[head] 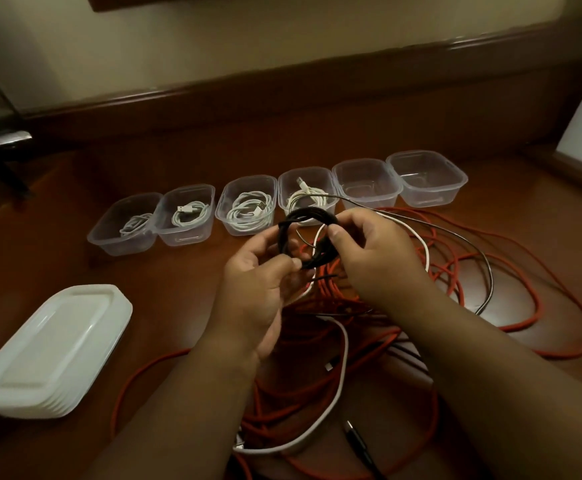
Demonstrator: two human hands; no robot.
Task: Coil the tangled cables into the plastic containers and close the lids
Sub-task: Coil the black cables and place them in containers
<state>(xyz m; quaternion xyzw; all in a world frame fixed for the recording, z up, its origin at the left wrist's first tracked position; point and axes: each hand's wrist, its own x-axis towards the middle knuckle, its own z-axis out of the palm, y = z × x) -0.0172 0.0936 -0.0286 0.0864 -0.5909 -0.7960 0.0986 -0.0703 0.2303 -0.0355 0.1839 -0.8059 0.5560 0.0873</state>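
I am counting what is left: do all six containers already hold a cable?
No, the two rightmost containers hold no cable.

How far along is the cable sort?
Done: four containers, from the leftmost on, hold coiled white cables. In hand: both hands, left and right, grip a black coil. Left: two empty containers, the orange cable tangle, loose white cable, and every lid, stacked.
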